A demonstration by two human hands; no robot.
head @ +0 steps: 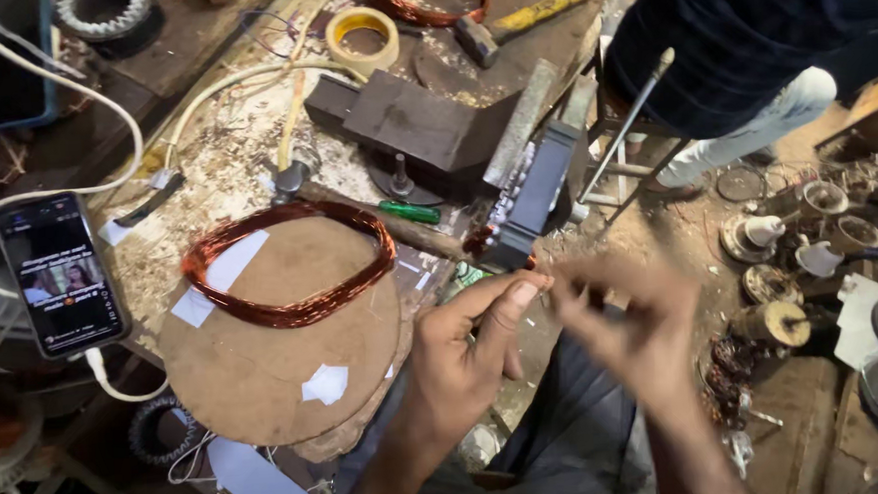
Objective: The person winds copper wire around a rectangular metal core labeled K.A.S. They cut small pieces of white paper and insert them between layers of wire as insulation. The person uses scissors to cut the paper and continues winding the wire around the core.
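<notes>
Copper wire (535,263): running from the dark winding block (536,194), at 12 o'clock of the left hand.
Left hand (469,351): grip pinching closed on the wire.
Right hand (631,317): blurred, grip unclear.
Copper coil (289,260): lying on the surface (266,376), at 9 o'clock.

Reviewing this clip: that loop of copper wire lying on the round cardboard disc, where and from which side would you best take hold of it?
Probably at the near arc of the copper wire coil, coming from above on the left hand side. It lies flat on the cardboard disc, so fingers should pinch across the bundled strands. The near part is clear, while the far side lies close to the wooden handle and green screwdriver.
</notes>
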